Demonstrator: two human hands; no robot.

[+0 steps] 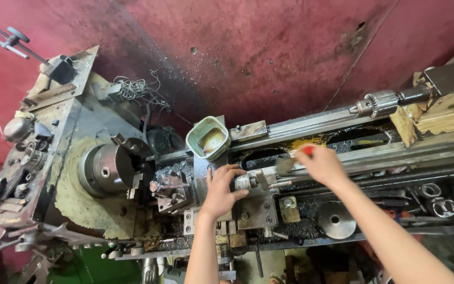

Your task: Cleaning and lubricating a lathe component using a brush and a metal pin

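I look down on an old metal lathe (106, 110). My left hand (220, 190) rests on the carriage, fingers wrapped around the small handwheel (244, 182) of the slide. My right hand (321, 164) grips a brush with a red handle (307, 150); its blurred bristles (285, 166) sweep over the slide just right of the handwheel. The tool post (170, 190) stands left of my left hand, facing the steel chuck (110, 169). Metal chips lie around the carriage.
A green square tub (208, 138) with oily liquid sits on the bed behind the carriage. The tailstock with a drill chuck (378, 104) is at the right. Wrenches and rings (437, 200) lie in the tray at right, beside a round metal disc (335, 220). A red wall lies behind.
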